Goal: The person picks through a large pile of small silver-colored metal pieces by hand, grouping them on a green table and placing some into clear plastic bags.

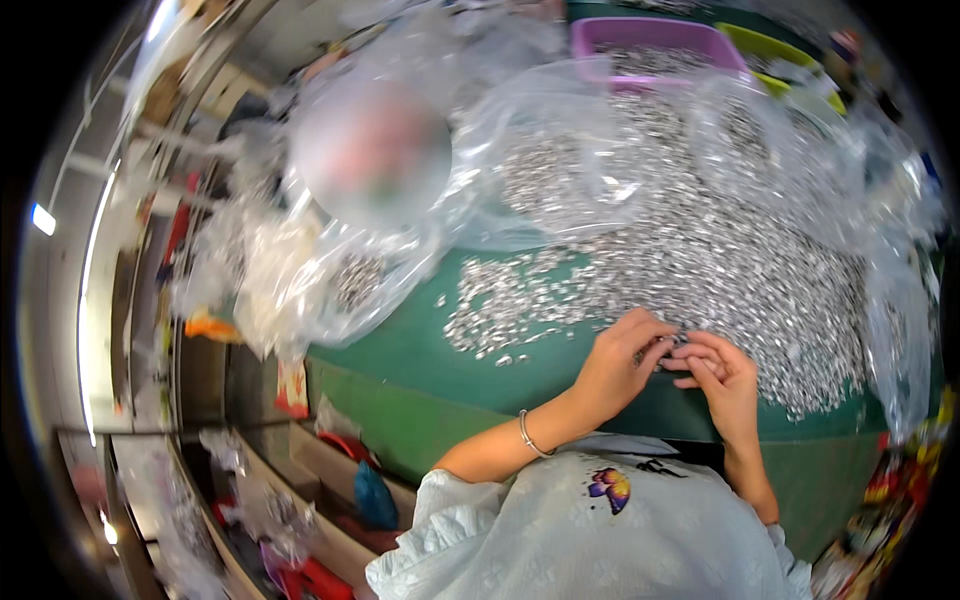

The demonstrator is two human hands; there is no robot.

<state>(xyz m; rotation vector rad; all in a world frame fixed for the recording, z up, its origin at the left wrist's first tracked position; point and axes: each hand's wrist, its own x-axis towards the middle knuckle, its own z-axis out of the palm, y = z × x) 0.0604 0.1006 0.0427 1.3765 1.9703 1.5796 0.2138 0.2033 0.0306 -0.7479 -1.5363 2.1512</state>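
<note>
My left hand (624, 362) and my right hand (722, 375) meet over the near edge of the green table (400, 355). Between the fingertips of both is a small dark metallic piece (676, 341), too small for me to name its kind. The left thumb and forefinger pinch it from one side, and the right fingers close on it from the other. Just beyond my hands spreads a large heap of small shiny silver metal parts (720, 270). A looser scatter of the same parts (510, 300) lies to the left of it.
Clear plastic bags (350, 290) with more silver parts lie at the left and back. At the far side stand a purple bin (660, 30) and a yellow-green bin (770, 45), both holding parts. Below left are cardboard boxes (300, 460); colourful packets (880, 510) sit lower right.
</note>
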